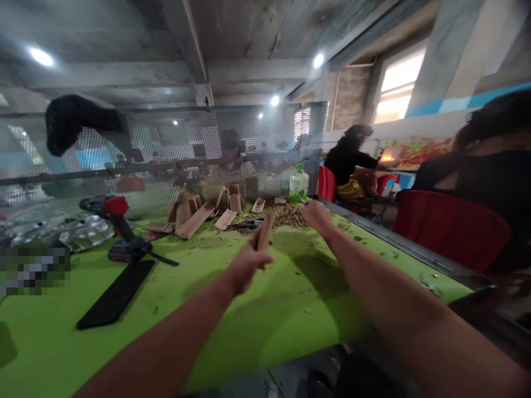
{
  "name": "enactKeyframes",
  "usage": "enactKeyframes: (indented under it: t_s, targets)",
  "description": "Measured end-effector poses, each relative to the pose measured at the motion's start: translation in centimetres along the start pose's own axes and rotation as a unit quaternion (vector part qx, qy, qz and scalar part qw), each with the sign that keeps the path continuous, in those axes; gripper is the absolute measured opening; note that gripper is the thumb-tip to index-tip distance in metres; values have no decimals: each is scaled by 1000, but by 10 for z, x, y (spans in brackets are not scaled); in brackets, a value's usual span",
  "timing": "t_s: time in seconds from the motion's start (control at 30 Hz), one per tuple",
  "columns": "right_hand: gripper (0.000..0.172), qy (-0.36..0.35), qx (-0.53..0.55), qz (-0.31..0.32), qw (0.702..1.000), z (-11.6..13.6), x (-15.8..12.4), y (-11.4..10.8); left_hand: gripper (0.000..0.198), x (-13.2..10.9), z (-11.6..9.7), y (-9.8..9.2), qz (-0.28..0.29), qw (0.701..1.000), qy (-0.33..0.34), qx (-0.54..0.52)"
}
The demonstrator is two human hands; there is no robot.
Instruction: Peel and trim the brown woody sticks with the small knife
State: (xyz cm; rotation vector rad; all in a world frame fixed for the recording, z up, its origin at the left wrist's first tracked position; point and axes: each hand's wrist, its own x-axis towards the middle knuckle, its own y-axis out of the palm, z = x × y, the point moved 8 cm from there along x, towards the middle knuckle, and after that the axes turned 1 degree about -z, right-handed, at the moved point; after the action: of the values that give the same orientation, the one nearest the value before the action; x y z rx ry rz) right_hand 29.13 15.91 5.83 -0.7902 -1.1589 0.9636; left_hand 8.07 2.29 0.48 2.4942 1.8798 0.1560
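My left hand point(248, 264) is closed round a narrow brown paper packet point(265, 231), held upright above the green table point(290, 309). My right hand point(317, 214) reaches far forward over a heap of small brown bits point(288, 215) near the table's back edge; its fingers are curled downward and what they hold, if anything, is hidden. Several more brown paper packets point(194, 213) stand and lie beyond my left hand. Dark scissors point(244, 224) lie between the two hands' reach.
A red and black cordless drill point(120, 232) and a flat black strip point(116, 296) lie at left. A metal mesh screen point(166, 149) backs the table. A green drink bottle point(298, 185) stands by it. Two seated people and red chairs point(450, 226) are at right.
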Motion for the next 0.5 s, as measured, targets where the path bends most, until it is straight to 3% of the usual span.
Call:
enactKeyframes:
  t_s: [0.1, 0.2, 0.33, 0.5]
  targets:
    - [37, -21, 31, -8, 999, 29, -3, 8, 47, 21, 16, -38, -107, 992, -47, -53]
    - [31, -132, 41, -4, 990, 89, -25, 18, 31, 34, 23, -60, -137, 986, -57, -72]
    - [28, -213, 25, 37, 976, 133, -58, 25, 31, 37, 21, -66, -139, 988, -26, -59]
    - [31, -235, -11, 64, 970, 140, -71, 26, 38, 37, 15, -65, -137, 990, 18, -20]
